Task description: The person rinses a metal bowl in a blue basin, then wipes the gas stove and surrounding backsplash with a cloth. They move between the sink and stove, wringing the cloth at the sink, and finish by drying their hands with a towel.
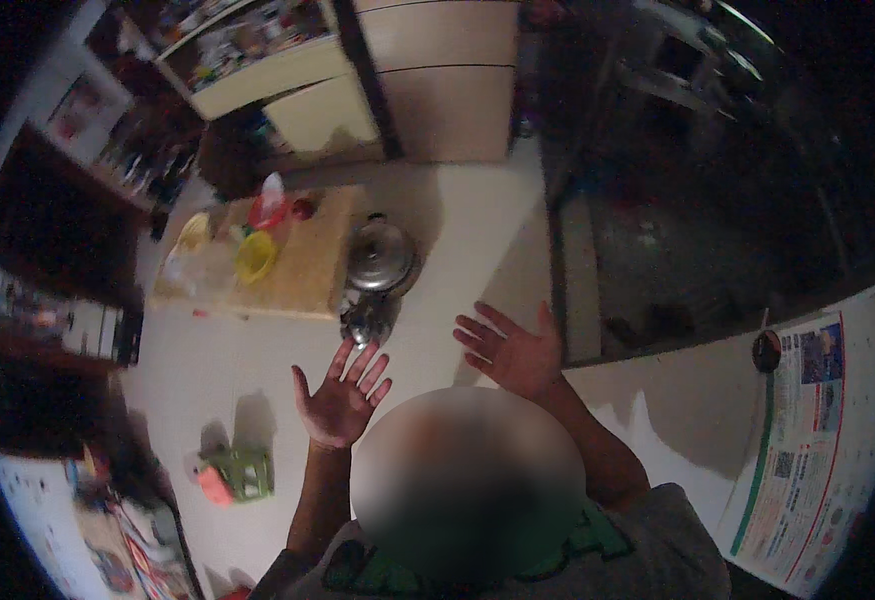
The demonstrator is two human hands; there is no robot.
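Note:
Both my hands are raised in front of me, palms showing. My left hand point(341, 402) is open with its fingers spread, holding nothing. To its right my right hand point(514, 352) is open too, fingers apart and bare of any object. Beyond my left fingertips a small shiny metal vessel point(359, 328) appears low down; its exact kind is blurred. Just past it sits a large round metal pot with a lid point(381, 256). Beside the pot stands a low wooden table point(312, 272), carrying a yellow bowl point(256, 257) and a red container point(268, 208).
A small green stool or basket point(251, 474) with a pinkish-orange thing point(215, 486) rests on the pale floor at left. Drawers point(441, 110) and a cluttered shelf point(257, 80) stand at the back. A dark doorway or glass panel point(697, 220) and a printed poster point(802, 440) are at right.

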